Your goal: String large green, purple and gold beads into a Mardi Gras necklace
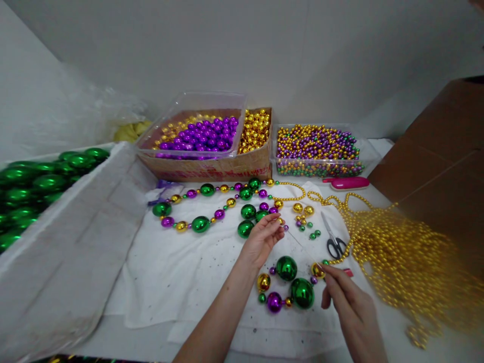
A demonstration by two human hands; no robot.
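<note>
My left hand (264,237) is closed, its fingertips pinching a small gold bead (280,221). My right hand (350,302) is closed in a pinch on a thin string (300,243), which runs up toward the left fingertips; whether part of it is a needle I cannot tell. Below, a curved strand of green, gold and purple beads (302,293) lies on the white cloth (181,282), its upper right end near the right fingertips. Loose green balls (246,228) and small gold beads (298,207) lie around the left fingers.
A bead necklace (200,224) lies behind. Scissors (334,242) and gold bead chains (408,257) are at right, with a pink-handled tool (350,183) behind. Bins of purple beads (204,133) and mixed beads (317,146) stand at the back; a box (75,242) holds green balls.
</note>
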